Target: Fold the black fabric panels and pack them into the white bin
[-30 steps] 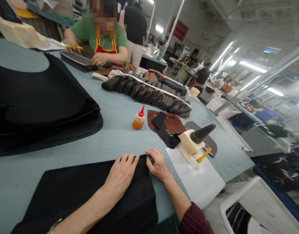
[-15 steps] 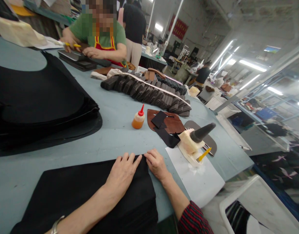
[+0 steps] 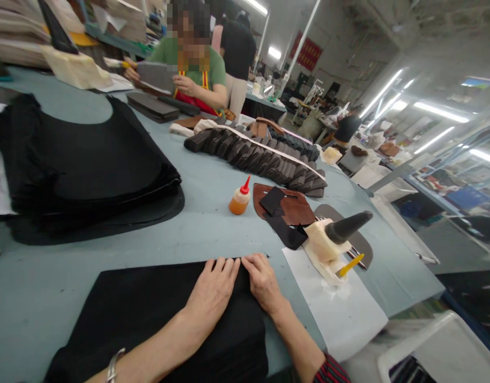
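Two bare hands lay side by side on a flat black sheet of matte material (image 3: 149,314) at the near edge of the blue-grey worktable (image 3: 213,218). The sheet was broad and dark, with a straight far edge, a slanting left side and a squared far-right corner; its surface showed no stitching or marks. The left hand (image 3: 213,290) rested palm down on it with fingers stretched out and released, gripping nothing. The right hand (image 3: 264,282) sat at the far-right corner, touching the left, its fingers bent over the edge; whether they pinched the sheet or only pressed on it could not be told.

The sheet's near end ran off the bottom of the view, and both forearms covered part of it. A white paper sheet (image 3: 348,314) lay just beside it on the right, bearing a cream block topped with a black cone (image 3: 328,242) and a yellow-handled tool (image 3: 349,264) whose tip was hidden. Farther off stood a small orange bottle with a red cap (image 3: 239,201) near a brown leather piece (image 3: 295,205). A stack of black curved panels (image 3: 89,165) was cut off at the left. Across the table a co-worker in a green shirt (image 3: 197,64) held a grey piece; the detail was blurred.
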`<state>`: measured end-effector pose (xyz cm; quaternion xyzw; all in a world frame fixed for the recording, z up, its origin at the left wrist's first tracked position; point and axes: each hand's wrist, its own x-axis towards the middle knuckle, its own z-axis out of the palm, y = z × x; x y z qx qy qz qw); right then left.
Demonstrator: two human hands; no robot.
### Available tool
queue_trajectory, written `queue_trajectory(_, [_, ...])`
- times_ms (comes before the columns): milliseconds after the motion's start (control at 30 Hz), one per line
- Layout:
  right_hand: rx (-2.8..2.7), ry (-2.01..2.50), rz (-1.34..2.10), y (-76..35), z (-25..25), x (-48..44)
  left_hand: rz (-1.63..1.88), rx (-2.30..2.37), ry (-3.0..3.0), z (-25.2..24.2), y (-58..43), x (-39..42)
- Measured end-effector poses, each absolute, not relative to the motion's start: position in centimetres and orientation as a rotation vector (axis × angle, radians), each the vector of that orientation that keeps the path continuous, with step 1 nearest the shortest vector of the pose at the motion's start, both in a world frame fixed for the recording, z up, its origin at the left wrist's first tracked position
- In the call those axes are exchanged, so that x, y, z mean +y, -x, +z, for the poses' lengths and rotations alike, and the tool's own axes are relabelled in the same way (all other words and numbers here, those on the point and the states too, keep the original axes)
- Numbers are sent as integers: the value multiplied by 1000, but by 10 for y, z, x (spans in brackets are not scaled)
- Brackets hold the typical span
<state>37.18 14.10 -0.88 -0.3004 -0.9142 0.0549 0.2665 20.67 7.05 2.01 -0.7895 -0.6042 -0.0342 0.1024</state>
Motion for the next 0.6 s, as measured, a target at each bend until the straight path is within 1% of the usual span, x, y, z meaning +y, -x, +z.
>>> queue_trajectory(200, [-2572, 782, -40, -377, -13, 143, -134, -1828, 2293, 14, -208, 65])
queue_trajectory(300, [-2572, 760, -101, -381, -18, 147, -154, -1877, 2295, 8, -193, 60])
queue_trajectory(467, [-2534, 759, -111, -382, -24, 147, -229, -2031, 2225, 3, -125, 25])
queue_trajectory(600, [-2485, 790, -98, -380, -24, 144, -208, -2138, 2076, -6, -66, -4])
